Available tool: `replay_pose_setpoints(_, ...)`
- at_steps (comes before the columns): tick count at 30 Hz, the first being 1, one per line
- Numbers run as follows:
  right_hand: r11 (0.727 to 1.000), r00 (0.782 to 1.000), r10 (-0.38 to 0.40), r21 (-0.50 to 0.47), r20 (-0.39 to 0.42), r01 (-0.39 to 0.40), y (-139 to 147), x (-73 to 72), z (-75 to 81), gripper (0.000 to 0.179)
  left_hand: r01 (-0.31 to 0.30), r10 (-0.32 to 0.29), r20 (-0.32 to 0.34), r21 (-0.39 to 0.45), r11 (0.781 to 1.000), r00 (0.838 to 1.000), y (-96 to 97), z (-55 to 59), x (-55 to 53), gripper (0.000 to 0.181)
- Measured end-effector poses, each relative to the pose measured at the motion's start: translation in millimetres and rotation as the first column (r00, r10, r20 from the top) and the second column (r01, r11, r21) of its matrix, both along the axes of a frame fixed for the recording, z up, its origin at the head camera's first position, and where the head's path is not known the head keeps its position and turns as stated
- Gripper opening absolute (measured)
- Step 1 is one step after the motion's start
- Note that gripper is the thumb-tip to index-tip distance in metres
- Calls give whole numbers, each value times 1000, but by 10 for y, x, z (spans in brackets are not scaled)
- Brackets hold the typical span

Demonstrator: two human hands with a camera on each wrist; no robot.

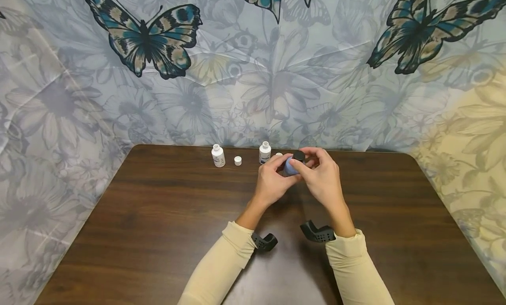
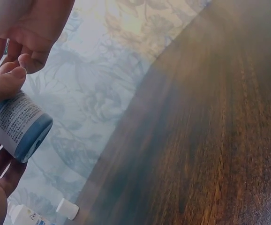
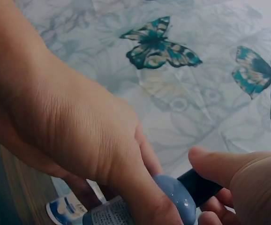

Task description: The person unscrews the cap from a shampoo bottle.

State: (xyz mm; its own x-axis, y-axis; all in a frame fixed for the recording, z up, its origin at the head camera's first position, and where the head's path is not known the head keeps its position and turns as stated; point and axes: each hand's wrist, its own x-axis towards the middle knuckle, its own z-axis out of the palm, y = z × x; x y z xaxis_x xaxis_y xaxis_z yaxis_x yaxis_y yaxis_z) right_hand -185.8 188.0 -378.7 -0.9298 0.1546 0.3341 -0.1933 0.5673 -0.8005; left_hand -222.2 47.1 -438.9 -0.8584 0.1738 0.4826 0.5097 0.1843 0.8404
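In the head view, both hands meet over the far part of the table around a blue bottle (image 1: 290,166) with a black cap (image 1: 299,156). My left hand (image 1: 272,182) grips the bottle's body, thumb on one side and fingers on the other. Tilted in that hand, the bottle (image 2: 20,124) shows a printed label and its base in the left wrist view. My right hand (image 1: 325,177) has its thumb and fingers around the black cap (image 3: 199,187), which sits on the bottle's neck. Part of the bottle is hidden by the fingers.
Left of the hands stand an uncapped white bottle (image 1: 218,156) and a small white cap (image 1: 237,160). Another uncapped white bottle (image 1: 265,152) stands just behind the left hand, a second white cap (image 1: 279,154) beside it. Patterned butterfly cloth (image 1: 276,85) hangs behind the table (image 1: 158,217).
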Motion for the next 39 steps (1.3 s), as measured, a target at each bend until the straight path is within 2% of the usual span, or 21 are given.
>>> replay_pose_setpoints(6,1000,1000,-1,22,5,1,-35,15,-14,40,2,-2,5,-11,1000,1000,-28,-39,4,51)
replay_pose_setpoints(13,999,996,-20,27,-87,23,-93,-9,6,39,31,-31,1,4,1000,1000,-2,-15,-52,52)
replay_pose_setpoints(17,997,990,-27,71,-136,37,-105,-10,-3,38,49,-49,41,13,999,998,-16,-4,-38,56)
replay_pose_setpoints(20,994,986,-35,98,-165,52,-94,6,-11,37,88,-89,82,19,996,993,-27,-9,-22,60)
replay_pose_setpoints(24,993,983,-26,109,-181,46,-73,26,-26,36,108,-109,101,18,994,989,-29,-29,-1,62)
replay_pose_setpoints(29,993,985,-7,114,-174,27,-68,25,-50,34,90,-89,94,-12,996,992,-38,-58,23,60)
replay_pose_setpoints(39,993,983,6,114,-186,16,-57,23,-48,35,104,-102,47,-48,993,994,-55,-31,2,57)
